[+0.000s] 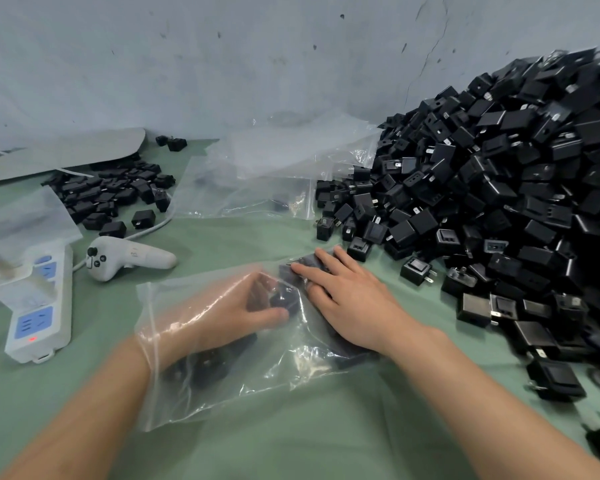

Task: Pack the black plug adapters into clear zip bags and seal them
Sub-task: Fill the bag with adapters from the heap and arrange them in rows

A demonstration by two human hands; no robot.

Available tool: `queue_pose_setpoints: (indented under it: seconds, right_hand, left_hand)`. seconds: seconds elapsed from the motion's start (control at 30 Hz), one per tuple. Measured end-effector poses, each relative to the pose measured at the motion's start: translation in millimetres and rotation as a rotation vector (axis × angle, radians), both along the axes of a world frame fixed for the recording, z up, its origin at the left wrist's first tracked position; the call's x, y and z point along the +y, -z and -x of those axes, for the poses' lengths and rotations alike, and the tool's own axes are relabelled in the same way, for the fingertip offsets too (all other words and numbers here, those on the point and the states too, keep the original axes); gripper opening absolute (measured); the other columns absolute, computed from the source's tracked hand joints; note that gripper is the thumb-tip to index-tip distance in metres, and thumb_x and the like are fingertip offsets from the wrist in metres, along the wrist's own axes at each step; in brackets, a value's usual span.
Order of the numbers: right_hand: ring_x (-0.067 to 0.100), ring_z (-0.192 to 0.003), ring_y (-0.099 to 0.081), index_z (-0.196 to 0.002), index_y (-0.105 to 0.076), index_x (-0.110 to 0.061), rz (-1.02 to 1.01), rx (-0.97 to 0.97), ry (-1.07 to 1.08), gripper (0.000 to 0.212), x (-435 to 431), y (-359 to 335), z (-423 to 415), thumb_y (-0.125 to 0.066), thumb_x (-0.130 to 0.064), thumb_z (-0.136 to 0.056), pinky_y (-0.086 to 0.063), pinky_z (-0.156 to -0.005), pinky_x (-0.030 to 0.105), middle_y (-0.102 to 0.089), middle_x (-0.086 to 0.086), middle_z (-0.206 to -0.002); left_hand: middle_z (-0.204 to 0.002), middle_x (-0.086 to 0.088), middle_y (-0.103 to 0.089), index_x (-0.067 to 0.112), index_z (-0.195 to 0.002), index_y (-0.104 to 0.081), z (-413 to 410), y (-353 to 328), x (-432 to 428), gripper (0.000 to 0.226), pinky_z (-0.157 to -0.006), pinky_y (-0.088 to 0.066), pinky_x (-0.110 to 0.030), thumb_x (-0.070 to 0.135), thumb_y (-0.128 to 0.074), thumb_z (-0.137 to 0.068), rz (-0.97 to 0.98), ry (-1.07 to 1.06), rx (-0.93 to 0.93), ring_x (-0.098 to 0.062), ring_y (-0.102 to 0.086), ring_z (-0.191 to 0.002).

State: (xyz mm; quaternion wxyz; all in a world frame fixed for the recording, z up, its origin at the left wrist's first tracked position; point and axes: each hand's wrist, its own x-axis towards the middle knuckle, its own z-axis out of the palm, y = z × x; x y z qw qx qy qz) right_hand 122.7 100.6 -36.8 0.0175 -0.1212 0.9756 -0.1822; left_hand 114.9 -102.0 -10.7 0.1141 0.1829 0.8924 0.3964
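A clear zip bag [229, 386] lies on the green counter [291, 445]. The left hand [232, 313] is inside the bag, its fingers curled around a black adapter [278, 301]. The right hand [347, 299] lies flat on top of the bag, fingers straight. A large adapter pile [499, 202] sits to the right.
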Motion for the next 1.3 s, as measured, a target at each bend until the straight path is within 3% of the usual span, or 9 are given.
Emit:
queue_pose_setpoints:
  seconds: [0.17,0.4,0.6,0.67,0.73,0.83,1.0,1.13,1.3]
  right_hand:
    - [0.016,-0.154,0.001,-0.152,-0.02,-0.053,-0.001,0.004,0.005,0.047,0,0,0,-0.021,-0.047,-0.105,-0.007,-0.122,0.037,-0.01,-0.009,-0.167]
    - [0.016,-0.154,0.001,-0.152,-0.023,-0.051,0.017,0.003,0.01,0.047,0,-1,-1,-0.021,-0.045,-0.105,-0.007,-0.122,0.038,-0.012,-0.008,-0.167]
    - [0.015,-0.154,-0.002,-0.15,-0.03,-0.052,0.042,0.019,0.021,0.045,-1,-1,0,-0.031,-0.046,-0.104,-0.01,-0.122,0.037,-0.016,-0.011,-0.166]
    - [0.014,-0.154,-0.005,-0.148,-0.035,-0.051,0.067,0.027,0.035,0.045,-1,-1,1,-0.036,-0.046,-0.103,-0.013,-0.121,0.037,-0.019,-0.011,-0.165]
    - [0.014,-0.153,-0.007,-0.147,-0.039,-0.05,0.085,0.036,0.048,0.045,-1,-2,1,-0.04,-0.045,-0.102,-0.014,-0.121,0.037,-0.022,-0.011,-0.164]
    - [0.014,-0.153,-0.009,-0.146,-0.041,-0.049,0.089,0.033,0.053,0.045,-3,-4,0,-0.041,-0.045,-0.101,-0.013,-0.122,0.039,-0.024,-0.011,-0.163]
    - [0.017,-0.154,-0.008,-0.147,-0.039,-0.048,0.083,0.005,0.04,0.046,-3,-7,0,-0.038,-0.046,-0.101,-0.011,-0.124,0.043,-0.022,-0.008,-0.165]
    - [0.017,-0.154,-0.008,-0.149,-0.036,-0.047,0.054,0.028,0.037,0.047,-5,-3,-2,-0.037,-0.045,-0.102,-0.01,-0.123,0.039,-0.021,-0.007,-0.165]
    - [0.017,-0.154,-0.007,-0.149,-0.034,-0.047,0.039,0.049,0.036,0.048,-4,0,-2,-0.036,-0.046,-0.102,-0.009,-0.124,0.039,-0.02,-0.007,-0.165]
  left_hand:
    - [-0.087,0.004,-0.062,0.024,-0.109,-0.06,5,-2,5,0.028,-0.066,-0.044,-0.014,0.018,-0.075,-0.087,0.087,0.027,0.11,0.003,-0.055,-0.064]
    - [-0.074,0.004,-0.05,-0.008,-0.107,-0.056,4,-8,28,0.021,-0.061,-0.04,-0.008,-0.004,-0.067,-0.089,0.015,-0.015,0.12,0.01,-0.051,-0.058]
    - [-0.068,0.005,-0.04,0.007,-0.079,-0.046,-3,-10,26,0.024,-0.066,-0.037,-0.007,0.002,-0.066,-0.092,0.046,-0.083,0.16,0.002,-0.043,-0.057]
    - [-0.07,0.006,-0.048,0.01,-0.082,-0.052,-2,-14,11,0.018,-0.065,-0.038,-0.007,0.014,-0.066,-0.094,0.066,-0.06,0.139,0.0,-0.047,-0.06]
    - [-0.082,0.012,-0.064,0.031,-0.092,-0.062,-2,-21,-16,0.017,-0.067,-0.038,-0.002,0.048,-0.065,-0.09,0.286,-0.013,0.166,0.007,-0.058,-0.072]
    - [-0.102,0.029,-0.062,0.056,-0.106,-0.057,-10,-29,-50,0.037,-0.067,-0.039,-0.002,0.076,-0.06,-0.075,0.458,0.036,0.079,0.017,-0.057,-0.089]
    - [-0.09,0.019,-0.066,0.058,-0.103,-0.058,-18,-18,-58,0.028,-0.076,-0.04,-0.006,0.056,-0.073,-0.079,0.437,0.082,0.137,0.006,-0.058,-0.087]
    - [-0.083,0.017,-0.068,0.045,-0.095,-0.056,-14,-15,-47,0.019,-0.07,-0.043,-0.008,0.048,-0.072,-0.083,0.363,0.051,0.112,0.011,-0.059,-0.078]
    - [-0.084,0.029,-0.067,0.043,-0.095,-0.058,-3,-3,-35,0.011,-0.067,-0.041,-0.005,0.037,-0.066,-0.091,0.256,0.068,0.204,0.008,-0.063,-0.072]
